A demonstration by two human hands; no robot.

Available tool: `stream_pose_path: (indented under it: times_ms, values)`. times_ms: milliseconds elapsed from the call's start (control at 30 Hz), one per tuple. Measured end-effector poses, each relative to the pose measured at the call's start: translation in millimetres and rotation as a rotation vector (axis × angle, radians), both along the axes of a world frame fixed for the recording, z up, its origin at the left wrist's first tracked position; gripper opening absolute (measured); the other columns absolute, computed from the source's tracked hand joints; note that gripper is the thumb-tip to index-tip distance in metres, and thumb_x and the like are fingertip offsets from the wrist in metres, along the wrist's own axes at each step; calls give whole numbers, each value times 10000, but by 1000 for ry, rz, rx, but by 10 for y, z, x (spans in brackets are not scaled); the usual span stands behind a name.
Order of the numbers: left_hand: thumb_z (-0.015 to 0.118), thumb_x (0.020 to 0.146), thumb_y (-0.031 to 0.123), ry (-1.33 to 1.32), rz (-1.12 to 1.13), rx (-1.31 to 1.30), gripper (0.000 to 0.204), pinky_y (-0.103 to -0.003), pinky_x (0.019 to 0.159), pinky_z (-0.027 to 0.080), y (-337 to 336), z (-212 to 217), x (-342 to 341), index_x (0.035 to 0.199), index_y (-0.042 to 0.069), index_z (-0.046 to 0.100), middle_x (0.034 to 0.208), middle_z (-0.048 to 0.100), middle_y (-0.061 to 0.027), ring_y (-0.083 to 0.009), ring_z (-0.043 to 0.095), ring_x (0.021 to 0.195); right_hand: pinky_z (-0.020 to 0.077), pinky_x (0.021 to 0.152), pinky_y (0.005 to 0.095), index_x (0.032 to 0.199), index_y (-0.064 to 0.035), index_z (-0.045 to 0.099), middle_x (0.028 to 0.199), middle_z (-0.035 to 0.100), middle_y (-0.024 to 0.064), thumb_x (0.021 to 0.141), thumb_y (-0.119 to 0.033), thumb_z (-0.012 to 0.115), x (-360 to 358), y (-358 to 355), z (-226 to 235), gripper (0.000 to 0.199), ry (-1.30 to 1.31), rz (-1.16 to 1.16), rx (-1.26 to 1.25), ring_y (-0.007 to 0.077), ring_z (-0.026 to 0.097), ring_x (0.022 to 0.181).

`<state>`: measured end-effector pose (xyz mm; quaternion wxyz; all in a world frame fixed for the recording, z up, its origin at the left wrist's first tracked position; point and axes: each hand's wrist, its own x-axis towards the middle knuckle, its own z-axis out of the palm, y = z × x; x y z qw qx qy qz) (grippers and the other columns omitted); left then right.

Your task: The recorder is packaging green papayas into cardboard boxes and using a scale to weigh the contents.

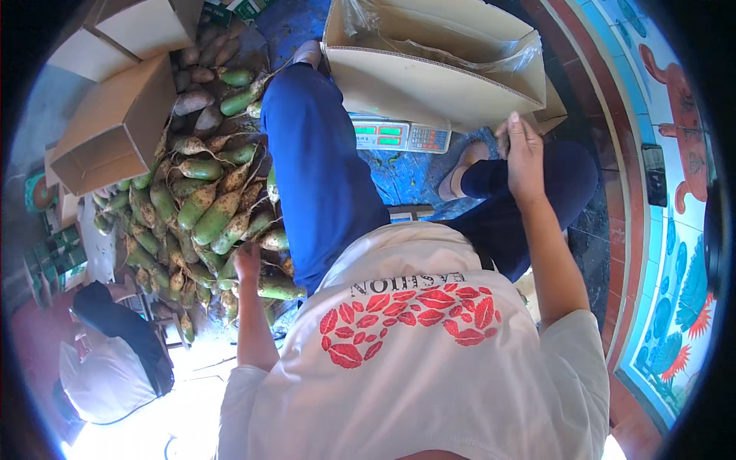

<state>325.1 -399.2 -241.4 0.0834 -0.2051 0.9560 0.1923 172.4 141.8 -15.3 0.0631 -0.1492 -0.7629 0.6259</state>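
Observation:
My left hand (247, 262) reaches down into a big heap of green radishes (198, 205) on my left. Its fingers are too small and partly hidden, so whether they grip a radish does not show. Above my right knee hovers my right hand (524, 157), fingers stretched out and nothing seen in them, near the corner of a cardboard box (429, 84). That box is open at the top and has a clear plastic liner (523, 60) inside. Below its near side shows the panel of a digital scale (400, 136) with lit green displays.
Brown cardboard boxes (115, 126) stand at the left, against the radish heap. Blue sheeting (399, 176) covers the floor between my feet. Another person (115, 360) sits at the lower left. A wall with colourful pictures (682, 230) curves along the right.

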Motion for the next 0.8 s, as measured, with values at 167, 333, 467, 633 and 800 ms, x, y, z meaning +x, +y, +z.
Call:
stream_pose_path:
  times_ms: [167,333,467,633,800]
  values:
    - [455,789,365,-250,136,-130,352,-447,717,480,208,-135,571,891,72,622,837,616,-201,-377,592,788,299,475,224,722,-78,529,629,451,-9,907,-307,435,104,-35,-112,308,-68,-128,-23,80,384,521]
    - [474,780,343,-30,404,-8,314,-459,737,463,88,-216,898,915,95,612,866,611,-209,-371,585,832,251,454,215,716,-69,510,600,406,-26,915,-311,429,160,111,65,323,-45,-67,-141,61,339,491]
    - [516,765,292,-149,528,27,234,-433,760,452,266,55,858,849,91,600,909,603,-177,-345,560,893,246,471,211,750,-84,509,610,408,-36,909,-311,454,109,8,98,282,-24,-3,-197,48,331,499]
    - [532,725,203,-17,132,-90,195,-416,770,440,579,83,510,874,86,581,921,553,-125,-321,524,898,261,499,206,789,-88,529,629,433,-40,907,-306,460,-6,-112,179,257,-42,-60,-89,40,363,535]
    - [527,739,179,-107,-425,-323,350,-477,968,293,839,-342,186,1083,117,533,1172,482,-112,-268,418,1139,268,503,210,781,-66,533,608,420,-37,916,-325,429,-56,-168,258,310,-103,-132,96,50,368,542]
